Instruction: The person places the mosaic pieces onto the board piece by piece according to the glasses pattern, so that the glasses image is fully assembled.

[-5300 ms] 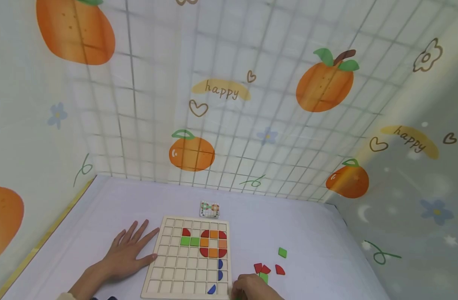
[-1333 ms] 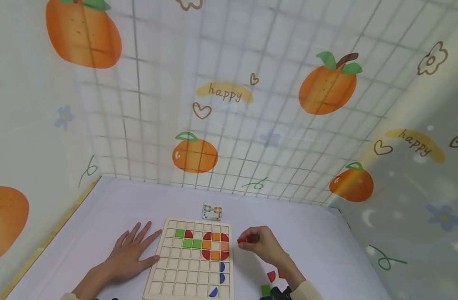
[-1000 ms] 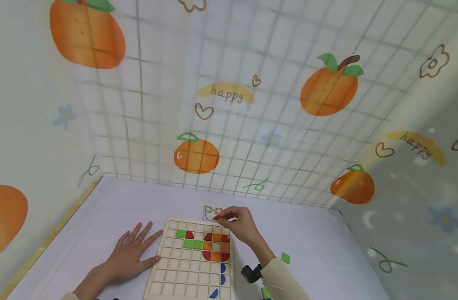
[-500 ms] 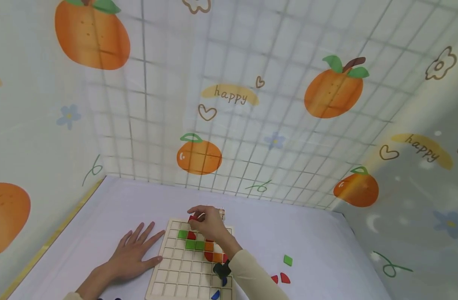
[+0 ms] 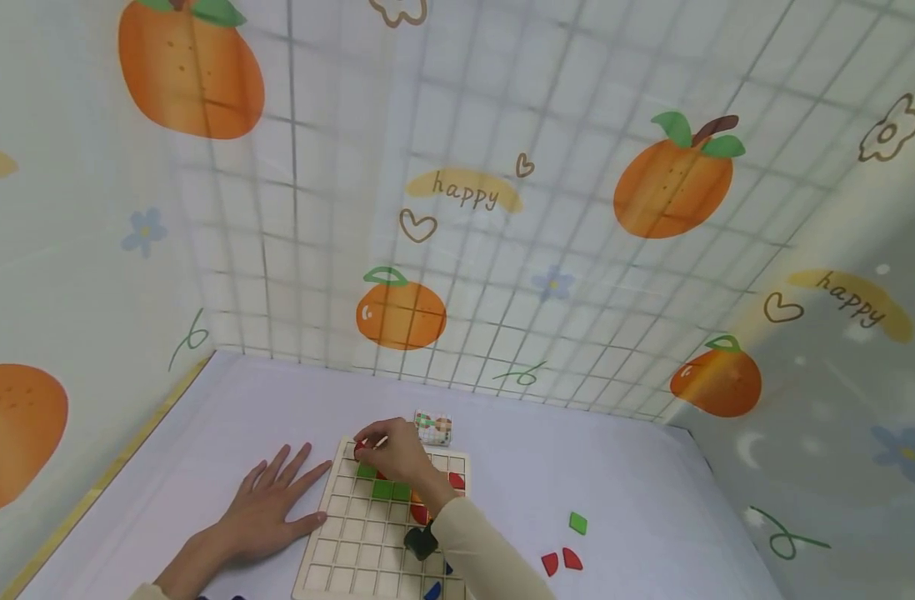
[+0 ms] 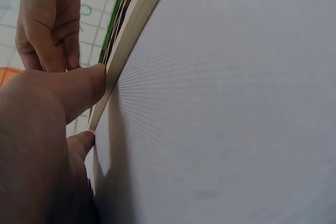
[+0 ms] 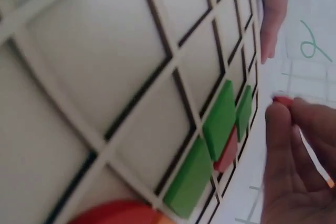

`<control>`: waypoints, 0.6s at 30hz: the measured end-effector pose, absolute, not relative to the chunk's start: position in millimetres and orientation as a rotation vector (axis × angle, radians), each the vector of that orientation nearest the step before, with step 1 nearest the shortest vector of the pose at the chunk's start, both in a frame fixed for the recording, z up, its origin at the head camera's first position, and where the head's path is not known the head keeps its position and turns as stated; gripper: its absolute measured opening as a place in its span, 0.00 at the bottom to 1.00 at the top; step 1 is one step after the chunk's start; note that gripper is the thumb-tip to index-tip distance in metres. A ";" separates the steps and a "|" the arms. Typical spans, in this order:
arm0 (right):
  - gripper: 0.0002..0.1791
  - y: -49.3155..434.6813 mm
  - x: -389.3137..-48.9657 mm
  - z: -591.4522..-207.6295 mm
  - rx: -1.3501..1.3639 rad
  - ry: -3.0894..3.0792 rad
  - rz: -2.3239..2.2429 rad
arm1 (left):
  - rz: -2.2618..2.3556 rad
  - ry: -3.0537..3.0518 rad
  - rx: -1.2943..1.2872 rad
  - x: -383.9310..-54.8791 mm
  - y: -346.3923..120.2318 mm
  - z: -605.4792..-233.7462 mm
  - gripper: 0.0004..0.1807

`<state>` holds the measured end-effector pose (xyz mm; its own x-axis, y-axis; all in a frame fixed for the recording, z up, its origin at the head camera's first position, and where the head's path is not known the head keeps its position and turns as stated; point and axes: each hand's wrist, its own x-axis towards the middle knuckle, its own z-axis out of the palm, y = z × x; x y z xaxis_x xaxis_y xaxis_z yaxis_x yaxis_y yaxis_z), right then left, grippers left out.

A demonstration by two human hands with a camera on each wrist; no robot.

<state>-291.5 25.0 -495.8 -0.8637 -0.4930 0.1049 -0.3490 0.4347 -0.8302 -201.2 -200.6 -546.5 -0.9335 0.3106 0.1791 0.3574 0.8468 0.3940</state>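
A pale wooden grid board (image 5: 337, 529) lies on the white table, with green squares (image 5: 382, 490), red quarter-circles (image 5: 456, 481) and blue half-rounds (image 5: 432, 591) in some cells. My right hand (image 5: 399, 457) pinches a small red piece (image 5: 359, 450) between thumb and fingertips over the board's far left corner, just beyond a green square (image 5: 366, 472). In the right wrist view the red piece (image 7: 283, 100) shows only an edge. My left hand (image 5: 266, 510) lies spread on the table, its thumb and forefinger against the board's left edge (image 6: 137, 24). My right forearm hides part of the pattern.
A small pattern card (image 5: 433, 428) lies beyond the board's far edge. To the right are a loose green square (image 5: 578, 523) and two loose red quarter-circles (image 5: 572, 559). A black wrist camera (image 5: 421, 542) hangs over the board. A printed curtain (image 5: 487, 317) encloses the table.
A green square has gone into the board left of the red quarter-circle. My right hand has carried a red piece from the right side to the far left corner; my left hand stays put.
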 end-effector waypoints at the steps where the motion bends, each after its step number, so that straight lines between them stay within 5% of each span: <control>1: 0.07 23.2 -291.9 -497.5 -0.751 2.531 -1.381 | -0.651 -2.915 -0.531 -201.1 -200.7 -546.2 0.39; 18: 0.02 11.7 -293.9 -504.7 -1.108 2.959 -0.425 | -0.671 -2.918 -0.549 -198.3 -200.9 -542.9 0.39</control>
<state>-293.9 11.7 -504.7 -0.7573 -0.6388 0.1356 -0.6512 0.7228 -0.2314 -198.3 -200.9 -542.9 -0.9305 0.3233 0.1723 0.3661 0.8383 0.4040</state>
